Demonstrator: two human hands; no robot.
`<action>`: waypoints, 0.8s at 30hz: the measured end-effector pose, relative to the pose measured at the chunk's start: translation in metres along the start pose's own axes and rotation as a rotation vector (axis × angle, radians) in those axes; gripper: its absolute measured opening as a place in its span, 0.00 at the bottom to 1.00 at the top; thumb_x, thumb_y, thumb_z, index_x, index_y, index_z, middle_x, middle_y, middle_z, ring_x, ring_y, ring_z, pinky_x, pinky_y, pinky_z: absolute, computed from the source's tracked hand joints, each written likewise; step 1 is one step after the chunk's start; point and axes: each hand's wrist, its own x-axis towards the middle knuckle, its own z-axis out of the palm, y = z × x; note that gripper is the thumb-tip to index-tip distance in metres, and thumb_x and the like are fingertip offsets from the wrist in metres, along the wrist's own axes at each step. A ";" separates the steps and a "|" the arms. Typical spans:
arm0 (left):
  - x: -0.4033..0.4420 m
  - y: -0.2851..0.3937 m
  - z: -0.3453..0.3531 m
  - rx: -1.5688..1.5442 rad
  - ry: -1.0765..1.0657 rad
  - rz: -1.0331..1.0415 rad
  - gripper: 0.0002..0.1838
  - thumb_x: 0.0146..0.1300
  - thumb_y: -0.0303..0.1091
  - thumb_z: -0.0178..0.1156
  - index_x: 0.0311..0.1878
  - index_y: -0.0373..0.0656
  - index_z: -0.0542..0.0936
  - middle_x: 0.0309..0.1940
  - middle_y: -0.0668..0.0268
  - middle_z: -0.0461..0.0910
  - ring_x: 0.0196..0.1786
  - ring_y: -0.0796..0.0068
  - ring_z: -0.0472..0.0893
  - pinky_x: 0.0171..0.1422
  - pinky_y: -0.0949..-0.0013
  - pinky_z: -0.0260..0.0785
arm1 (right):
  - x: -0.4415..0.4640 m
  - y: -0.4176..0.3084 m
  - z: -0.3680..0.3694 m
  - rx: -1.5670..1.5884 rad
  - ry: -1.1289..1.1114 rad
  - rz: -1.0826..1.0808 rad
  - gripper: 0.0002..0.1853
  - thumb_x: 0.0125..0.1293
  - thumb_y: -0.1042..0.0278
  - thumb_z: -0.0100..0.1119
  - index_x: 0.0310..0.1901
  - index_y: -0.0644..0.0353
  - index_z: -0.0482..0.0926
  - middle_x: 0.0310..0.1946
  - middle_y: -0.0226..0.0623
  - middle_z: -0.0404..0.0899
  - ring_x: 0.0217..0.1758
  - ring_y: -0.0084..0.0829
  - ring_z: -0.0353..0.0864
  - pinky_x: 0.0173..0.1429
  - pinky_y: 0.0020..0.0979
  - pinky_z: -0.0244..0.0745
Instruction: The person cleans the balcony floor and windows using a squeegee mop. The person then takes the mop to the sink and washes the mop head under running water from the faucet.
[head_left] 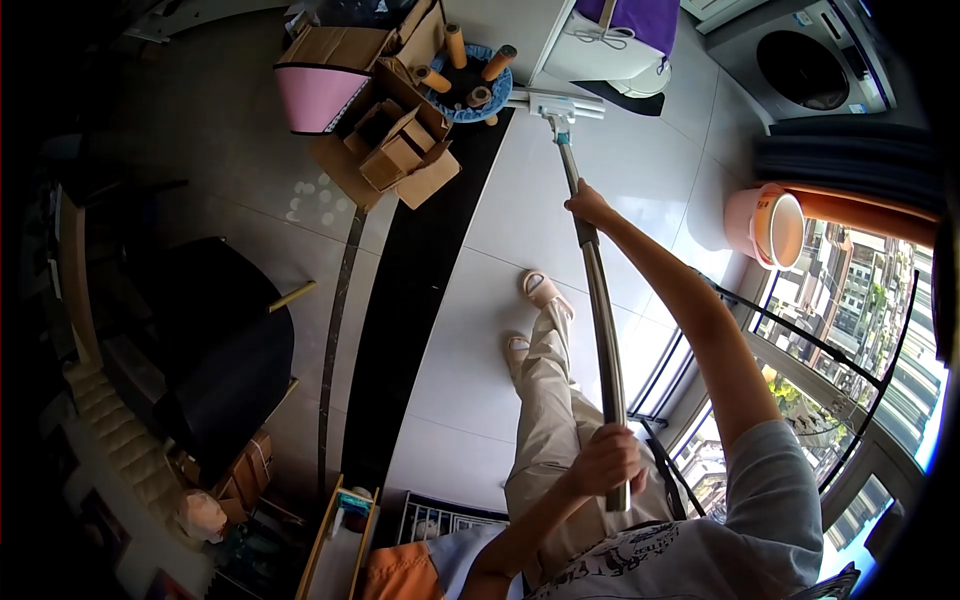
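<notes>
A long-handled mop (604,330) runs from my waist out across the tiled floor, and both my hands are closed on its grey pole. My left hand (605,460) grips close to the pole's near end, in front of my trousers. Farther along, my right hand (590,205) wraps round the pole not far from the mop head, with that arm stretched out. The white and teal mop head (566,106) lies at the floor beside an upturned stool (482,100) with a blue cover and wooden legs. Whether the two touch is unclear.
Cardboard boxes (400,150) and a pink panel (315,97) are piled left of the stool. A white and purple covered item (610,50) stands beyond the mop head. Buckets (755,225) sit by the window, a washing machine (800,70) behind. A black chair (220,340) is at left.
</notes>
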 end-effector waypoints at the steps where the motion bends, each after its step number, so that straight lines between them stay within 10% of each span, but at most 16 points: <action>1: -0.003 -0.012 0.013 0.010 0.047 -0.008 0.08 0.38 0.25 0.56 0.18 0.44 0.66 0.18 0.70 0.69 0.24 0.74 0.71 0.41 0.68 0.66 | 0.010 -0.003 0.001 -0.185 0.013 0.001 0.26 0.44 0.70 0.48 0.46 0.69 0.55 0.28 0.49 0.70 0.30 0.40 0.73 0.35 0.34 0.70; 15: -0.091 0.095 -0.052 0.005 -0.016 -0.280 0.08 0.38 0.21 0.55 0.16 0.41 0.65 0.16 0.67 0.69 0.23 0.73 0.71 0.40 0.67 0.66 | -0.108 0.041 0.110 -0.561 -0.146 0.045 0.43 0.46 0.64 0.50 0.52 0.83 0.35 0.32 0.59 0.71 0.36 0.46 0.74 0.41 0.34 0.70; 17: -0.111 0.121 -0.070 0.000 -0.058 -0.287 0.08 0.38 0.21 0.57 0.16 0.41 0.66 0.17 0.66 0.70 0.24 0.73 0.72 0.41 0.67 0.66 | -0.131 0.065 0.146 -0.913 -0.284 -0.244 0.42 0.46 0.65 0.50 0.51 0.84 0.35 0.31 0.60 0.71 0.35 0.46 0.74 0.40 0.35 0.70; 19: -0.116 0.139 -0.086 -0.055 -0.117 -0.292 0.07 0.40 0.22 0.55 0.16 0.40 0.66 0.17 0.66 0.70 0.25 0.72 0.72 0.42 0.66 0.65 | -0.158 0.059 0.154 -0.284 -0.189 0.065 0.38 0.45 0.67 0.49 0.49 0.85 0.40 0.31 0.59 0.71 0.35 0.46 0.74 0.39 0.34 0.70; 24: -0.071 0.153 -0.079 -0.084 -0.274 -0.240 0.06 0.38 0.24 0.56 0.21 0.39 0.69 0.23 0.65 0.70 0.31 0.69 0.73 0.44 0.64 0.64 | -0.179 0.036 0.101 0.006 -0.083 0.157 0.37 0.42 0.68 0.52 0.50 0.78 0.46 0.33 0.59 0.70 0.37 0.47 0.73 0.37 0.35 0.71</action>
